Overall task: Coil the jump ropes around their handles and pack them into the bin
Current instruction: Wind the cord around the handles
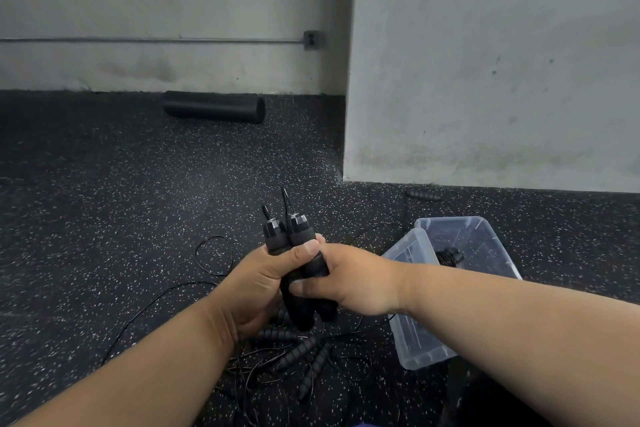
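While both forearms reach in from the bottom corners and meet around the middle, the 2 hands are clamped on the same pair of black handles [298, 263], held side by side and touching, tilted a bit with their capped ends pointing up and away. Left hand [256, 291] comes in from below-left, palm turned inward, its grip wrapped round the pair with the thumb laid across the front near the upper part. Right hand [349, 279] comes in from the right, wrist bent a little, its grip closed round the lower half with the thumb pressing across the front just under the left thumb. So both grips are closed on the handles, neither one loose.

A thin black cord sticks out of each cap at the top, and more cord [213, 255] loops on the speckled floor [104, 201] just left of the hands. Under the hands there's a messy pile of other ribbed handles and tangled rope [304, 357] lying on the floor.

Off to the right, near the right forearm, sits the clear plastic bin [485, 246] with something dark and coiled [450, 256] already inside it. Its clear lid [415, 322] lies right up against it on the near side. 1 more ribbed handle [424, 194] lies by the foot of the wall, and a black foam roller [214, 107] rests against the far wall.
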Demonstrator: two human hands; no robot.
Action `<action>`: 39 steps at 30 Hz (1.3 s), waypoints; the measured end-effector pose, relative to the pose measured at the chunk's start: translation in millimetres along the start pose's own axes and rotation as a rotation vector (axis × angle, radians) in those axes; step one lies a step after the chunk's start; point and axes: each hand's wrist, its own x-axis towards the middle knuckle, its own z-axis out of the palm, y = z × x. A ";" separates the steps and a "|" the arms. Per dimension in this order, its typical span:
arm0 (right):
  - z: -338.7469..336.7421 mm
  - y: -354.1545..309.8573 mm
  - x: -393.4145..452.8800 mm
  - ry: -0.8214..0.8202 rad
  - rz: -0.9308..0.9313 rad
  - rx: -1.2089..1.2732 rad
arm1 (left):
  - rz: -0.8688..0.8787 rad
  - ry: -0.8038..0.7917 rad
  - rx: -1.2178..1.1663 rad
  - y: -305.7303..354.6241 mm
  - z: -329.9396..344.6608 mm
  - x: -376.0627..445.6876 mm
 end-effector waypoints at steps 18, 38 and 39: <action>-51.1 -5.8 3.5 0.023 -0.018 -0.323 | -0.041 -0.035 0.869 31.5 1.2 -24.4; -30.7 -4.0 16.1 0.380 0.052 0.166 | 0.161 -0.050 0.023 46.4 2.0 -41.8; -26.1 -5.0 15.7 0.379 0.065 0.180 | 0.187 -0.044 -0.049 47.7 3.9 -40.6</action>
